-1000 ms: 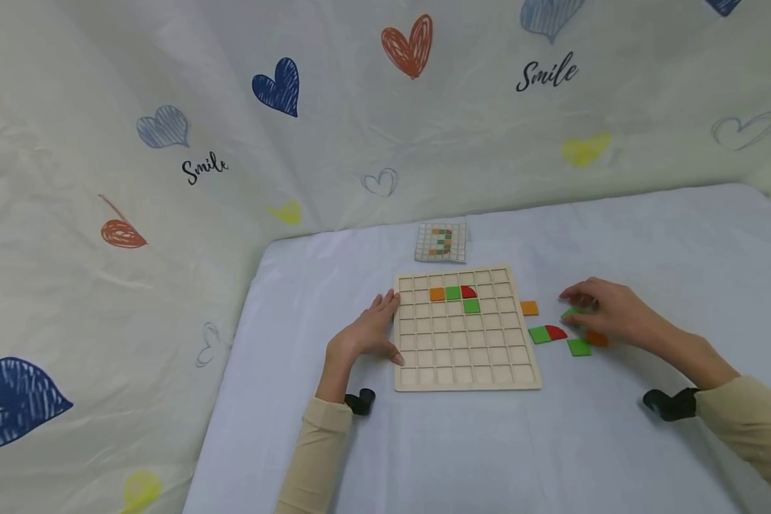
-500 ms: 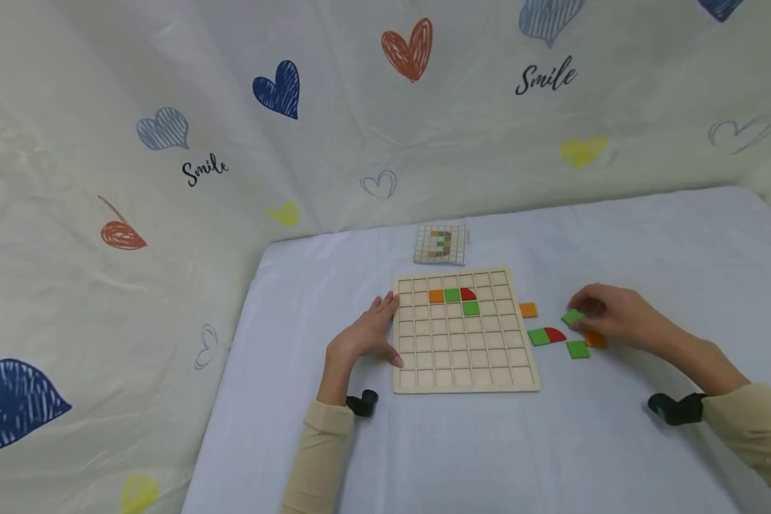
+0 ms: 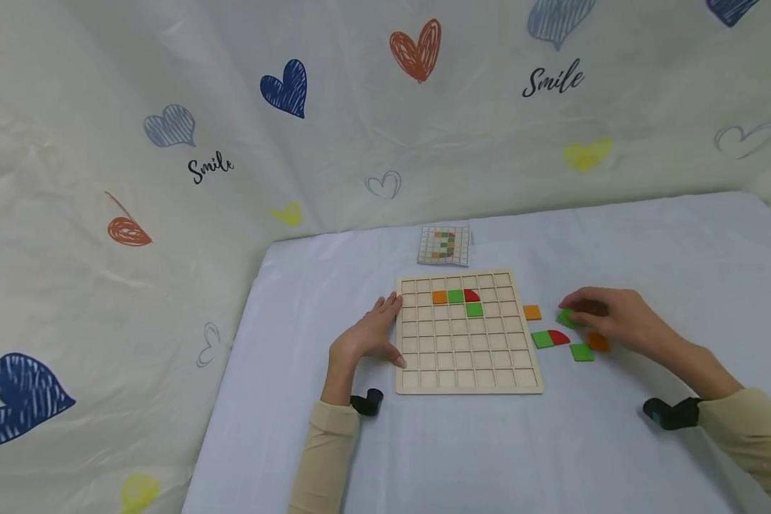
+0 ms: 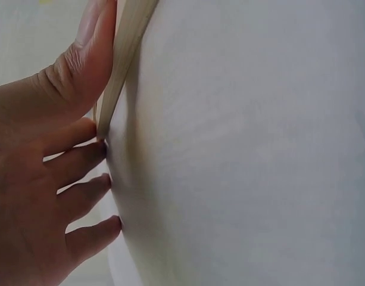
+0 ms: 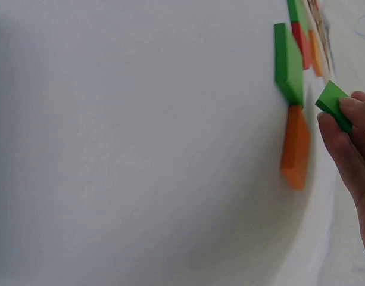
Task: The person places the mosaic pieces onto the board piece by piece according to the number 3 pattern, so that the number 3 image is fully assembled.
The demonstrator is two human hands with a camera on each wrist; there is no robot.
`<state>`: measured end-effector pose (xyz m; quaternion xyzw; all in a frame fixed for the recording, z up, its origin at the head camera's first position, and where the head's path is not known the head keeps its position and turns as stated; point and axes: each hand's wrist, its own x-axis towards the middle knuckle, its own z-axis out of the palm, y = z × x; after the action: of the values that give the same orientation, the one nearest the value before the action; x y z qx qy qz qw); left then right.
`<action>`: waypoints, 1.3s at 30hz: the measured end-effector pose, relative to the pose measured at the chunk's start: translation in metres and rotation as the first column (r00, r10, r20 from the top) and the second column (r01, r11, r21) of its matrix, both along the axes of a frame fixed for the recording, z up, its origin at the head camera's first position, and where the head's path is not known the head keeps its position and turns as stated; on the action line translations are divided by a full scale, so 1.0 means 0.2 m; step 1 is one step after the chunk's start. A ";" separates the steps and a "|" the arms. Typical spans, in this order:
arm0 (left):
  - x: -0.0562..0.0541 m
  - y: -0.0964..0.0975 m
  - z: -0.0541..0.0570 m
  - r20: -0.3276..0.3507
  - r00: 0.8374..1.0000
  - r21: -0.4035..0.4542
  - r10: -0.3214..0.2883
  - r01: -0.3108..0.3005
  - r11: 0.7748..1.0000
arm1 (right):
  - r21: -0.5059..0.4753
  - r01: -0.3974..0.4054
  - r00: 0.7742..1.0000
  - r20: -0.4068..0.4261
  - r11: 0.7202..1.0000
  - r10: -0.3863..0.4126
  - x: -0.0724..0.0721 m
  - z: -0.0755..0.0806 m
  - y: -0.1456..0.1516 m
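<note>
My right hand point(image 3: 607, 314) pinches a green square tile point(image 5: 332, 101) between thumb and fingers, just above the table right of the board. My left hand point(image 3: 371, 335) rests at the left edge of the wooden grid board point(image 3: 437, 382), its fingers spread and fairly straight. In the left wrist view the thumb lies against the board's side. On the board an orange square point(image 3: 440, 297), a green square point(image 3: 455, 296) and a red quarter-circle tile point(image 3: 472, 295) stand in a row, with another green square point(image 3: 474, 310) below the red one.
Right of the board lie an orange tile point(image 3: 532, 313), a green tile point(image 3: 542, 339) beside a red quarter-circle point(image 3: 558, 337), another green tile point(image 3: 581, 352) and an orange tile point(image 3: 597, 342). A printed pattern card point(image 3: 445, 246) lies behind the board. A heart-printed cloth hangs behind the table.
The green tile, mostly covered by my right fingers one second ago, came into view as the hand drew back right, then shifted slightly left. My left hand stays at the board.
</note>
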<state>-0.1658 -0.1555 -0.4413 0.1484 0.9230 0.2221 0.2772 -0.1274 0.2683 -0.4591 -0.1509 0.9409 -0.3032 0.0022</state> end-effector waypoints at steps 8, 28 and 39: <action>0.01 0.00 0.01 0.002 1.000 -0.002 0.001 -0.001 1.000 | -0.055 0.024 0.992 0.123 0.998 -0.017 -0.02 0.03 -0.08; 0.00 0.01 0.01 -0.004 1.000 -0.019 0.000 0.000 1.000 | -0.122 -0.013 0.991 0.127 0.992 0.029 -0.05 0.07 -0.25; -0.01 0.01 0.00 0.002 1.000 -0.010 0.010 -0.010 1.000 | -0.132 -0.065 0.987 0.140 0.989 0.083 -0.10 0.06 -0.37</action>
<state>-0.1675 -0.1535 -0.4406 0.1422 0.9244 0.2191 0.2779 -0.1464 0.1939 -0.4479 -0.1630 0.9108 -0.3723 0.0724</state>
